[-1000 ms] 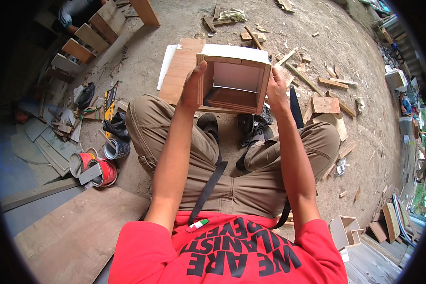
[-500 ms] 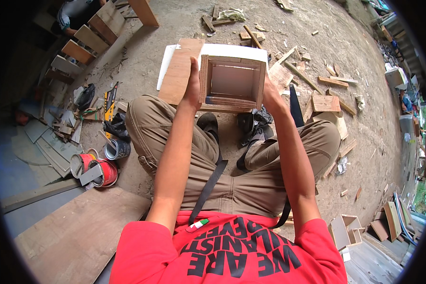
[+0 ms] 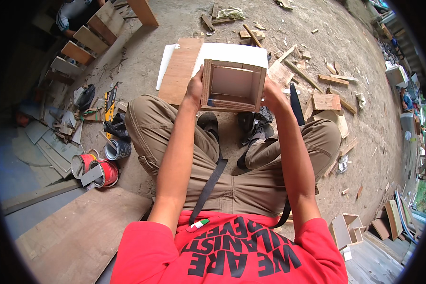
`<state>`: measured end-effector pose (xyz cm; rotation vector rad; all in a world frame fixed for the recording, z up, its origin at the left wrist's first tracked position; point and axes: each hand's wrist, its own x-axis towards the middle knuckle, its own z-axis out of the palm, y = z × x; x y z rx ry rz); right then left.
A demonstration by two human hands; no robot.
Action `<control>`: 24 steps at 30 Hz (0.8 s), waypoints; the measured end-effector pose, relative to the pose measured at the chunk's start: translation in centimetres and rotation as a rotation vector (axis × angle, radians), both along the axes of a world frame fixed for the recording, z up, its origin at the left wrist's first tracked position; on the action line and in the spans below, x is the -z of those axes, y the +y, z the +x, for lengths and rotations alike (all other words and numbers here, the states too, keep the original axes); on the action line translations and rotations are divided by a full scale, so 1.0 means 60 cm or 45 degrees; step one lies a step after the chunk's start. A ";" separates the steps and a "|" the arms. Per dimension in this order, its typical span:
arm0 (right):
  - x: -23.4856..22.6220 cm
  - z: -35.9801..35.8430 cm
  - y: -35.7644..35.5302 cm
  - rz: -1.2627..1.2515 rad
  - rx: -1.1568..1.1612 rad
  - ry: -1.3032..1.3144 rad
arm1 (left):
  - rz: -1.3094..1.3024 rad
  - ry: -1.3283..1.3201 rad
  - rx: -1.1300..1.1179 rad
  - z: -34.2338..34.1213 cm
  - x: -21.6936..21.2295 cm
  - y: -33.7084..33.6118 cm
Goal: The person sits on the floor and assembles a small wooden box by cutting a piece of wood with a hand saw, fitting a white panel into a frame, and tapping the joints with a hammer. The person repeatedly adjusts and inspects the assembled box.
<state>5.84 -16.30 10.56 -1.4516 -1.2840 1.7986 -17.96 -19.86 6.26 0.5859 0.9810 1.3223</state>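
Observation:
Between my two hands I hold a small wooden box, its open side facing me and its pale inside showing. My left hand is closed on the box's left wall. On the opposite wall, my right hand grips it, with the fingers partly hidden behind. Beyond the box lie a white board and a brown plywood strip, the strip lying over the white board's left part. A dark saw blade stands beside my right forearm.
To my left are red paint cans, a dark can and a yellow-black tool. Wood offcuts litter the floor at right. A plywood sheet lies at lower left. Another person is at upper left, by a row of boards.
The box has tipped and shifted slightly, so more of the white board shows behind it. My left thumb, raised before, now lies lower along the box's side.

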 end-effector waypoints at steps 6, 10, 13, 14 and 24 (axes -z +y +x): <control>0.033 -0.005 0.015 0.004 0.092 -0.023 | -0.100 0.080 0.043 -0.007 -0.001 0.002; 0.043 -0.007 0.014 0.101 0.150 0.035 | -0.059 -0.004 0.065 -0.008 -0.013 0.001; 0.032 -0.010 0.013 0.094 0.165 0.037 | -0.034 -0.062 -0.020 -0.009 -0.003 0.004; 0.031 -0.010 0.014 0.073 0.167 0.029 | -0.038 -0.072 -0.008 -0.008 -0.003 0.004; 0.064 0.002 0.031 0.253 0.063 -0.002 | -0.032 -0.236 0.030 -0.012 -0.003 0.005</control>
